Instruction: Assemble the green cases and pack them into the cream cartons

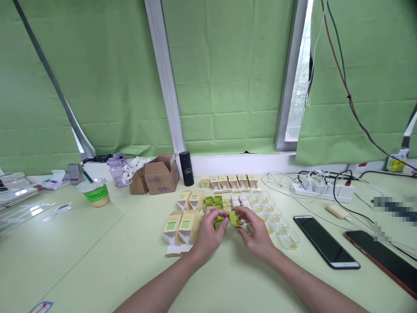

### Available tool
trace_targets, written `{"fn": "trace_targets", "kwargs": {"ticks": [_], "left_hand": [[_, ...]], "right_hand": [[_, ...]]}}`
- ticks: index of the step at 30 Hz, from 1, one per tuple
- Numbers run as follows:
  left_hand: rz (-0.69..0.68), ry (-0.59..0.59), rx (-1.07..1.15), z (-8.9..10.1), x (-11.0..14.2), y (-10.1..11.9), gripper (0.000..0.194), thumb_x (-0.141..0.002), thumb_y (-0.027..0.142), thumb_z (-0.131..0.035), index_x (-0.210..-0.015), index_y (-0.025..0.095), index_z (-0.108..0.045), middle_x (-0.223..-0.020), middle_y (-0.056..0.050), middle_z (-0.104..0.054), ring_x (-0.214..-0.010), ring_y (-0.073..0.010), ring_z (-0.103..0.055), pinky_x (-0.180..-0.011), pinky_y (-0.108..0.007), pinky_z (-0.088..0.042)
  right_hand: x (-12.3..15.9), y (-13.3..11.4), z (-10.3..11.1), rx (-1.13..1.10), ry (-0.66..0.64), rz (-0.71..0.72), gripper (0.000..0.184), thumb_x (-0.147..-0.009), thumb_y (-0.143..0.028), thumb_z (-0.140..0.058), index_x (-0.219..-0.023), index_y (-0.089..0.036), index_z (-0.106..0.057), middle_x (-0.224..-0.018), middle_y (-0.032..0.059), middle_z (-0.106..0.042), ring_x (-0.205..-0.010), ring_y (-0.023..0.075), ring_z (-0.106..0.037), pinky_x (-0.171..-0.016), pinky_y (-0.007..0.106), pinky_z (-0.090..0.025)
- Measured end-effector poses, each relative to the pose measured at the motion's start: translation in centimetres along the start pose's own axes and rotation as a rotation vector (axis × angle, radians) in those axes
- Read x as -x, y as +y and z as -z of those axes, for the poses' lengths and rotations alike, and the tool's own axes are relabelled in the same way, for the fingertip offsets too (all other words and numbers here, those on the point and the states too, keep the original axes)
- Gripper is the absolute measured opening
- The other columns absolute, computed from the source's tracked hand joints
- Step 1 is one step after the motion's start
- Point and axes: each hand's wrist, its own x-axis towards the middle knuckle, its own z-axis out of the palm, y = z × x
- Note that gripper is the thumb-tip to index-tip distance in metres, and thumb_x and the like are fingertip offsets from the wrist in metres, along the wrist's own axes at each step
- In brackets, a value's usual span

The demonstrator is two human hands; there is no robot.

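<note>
A small light-green box (pixel 233 218) is raised just above the table between my hands. My right hand (pixel 257 232) grips its right side with thumb and fingers. My left hand (pixel 211 232) is closed, its thumb and fingertips at the box's left edge; whether a smaller piece is also pinched there is hidden. Behind my hands several darker green cups (pixel 213 199) stand in a group, partly covered by my left hand. Small white pieces (pixel 240 200) lie beside them. To the right are rows of clear plastic cups (pixel 289 239) with yellow dots.
Open cardboard boxes (pixel 185 226) stand left of my hands, with a row of smaller ones (pixel 233 183) behind. Two phones (pixel 325 241) lie at right, near a power strip (pixel 325 191) and tangled cables. A drink cup (pixel 94 192), brown carton (pixel 162 174) and black bottle (pixel 186 168) stand left.
</note>
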Motion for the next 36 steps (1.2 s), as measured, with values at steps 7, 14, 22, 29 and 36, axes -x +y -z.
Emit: {"fn": "trace_targets", "kwargs": {"ticks": [7, 14, 22, 29, 36], "left_hand": [[0.041, -0.008, -0.018, -0.11, -0.12, 0.14, 0.025, -0.093, 0.045, -0.071, -0.088, 0.02, -0.075, -0.103, -0.008, -0.062, -0.096, -0.0237, -0.063, -0.091, -0.039, -0.055], [0.027, -0.018, -0.006, 0.03, -0.3, 0.65, 0.028, -0.094, 0.046, -0.069, -0.086, 0.02, -0.073, -0.097, -0.007, -0.064, -0.091, -0.0226, -0.062, -0.088, -0.038, -0.054], [0.043, -0.019, -0.035, -0.04, -0.23, 0.42, 0.025, -0.096, 0.043, -0.066, -0.087, 0.02, -0.071, -0.098, -0.007, -0.063, -0.094, -0.0234, -0.062, -0.087, -0.037, -0.051], [0.046, -0.013, -0.033, 0.03, -0.29, 0.54, 0.027, -0.096, 0.043, -0.066, -0.084, 0.02, -0.07, -0.096, -0.006, -0.063, -0.095, -0.0229, -0.062, -0.088, -0.037, -0.051], [0.053, -0.017, -0.036, 0.11, -0.32, 0.33, 0.027, -0.096, 0.044, -0.066, -0.084, 0.02, -0.071, -0.094, -0.006, -0.064, -0.095, -0.0232, -0.062, -0.089, -0.037, -0.051]], "right_hand": [[0.22, 0.05, -0.1, 0.003, -0.017, 0.068, 0.059, -0.088, -0.007, -0.057, -0.143, -0.028, -0.057, -0.134, 0.0101, -0.069, -0.113, 0.0261, -0.072, -0.097, 0.045, -0.064], [0.1, 0.04, 0.07, 0.013, -0.01, 0.139, 0.053, -0.09, -0.013, -0.063, -0.141, -0.027, -0.058, -0.138, 0.0138, -0.065, -0.126, 0.0306, -0.066, -0.093, 0.045, -0.066], [0.16, 0.34, -0.03, -0.002, -0.011, 0.123, 0.05, -0.093, -0.016, -0.065, -0.141, -0.028, -0.057, -0.135, 0.0124, -0.065, -0.12, 0.0287, -0.069, -0.094, 0.045, -0.067], [0.27, 0.79, -0.14, -0.02, -0.015, 0.103, 0.05, -0.094, -0.017, -0.066, -0.142, -0.028, -0.057, -0.136, 0.013, -0.064, -0.117, 0.0288, -0.07, -0.096, 0.047, -0.067], [0.28, 0.85, -0.12, -0.003, -0.009, 0.097, 0.049, -0.095, -0.02, -0.066, -0.142, -0.028, -0.058, -0.135, 0.0131, -0.065, -0.112, 0.0288, -0.072, -0.094, 0.048, -0.068]]}}
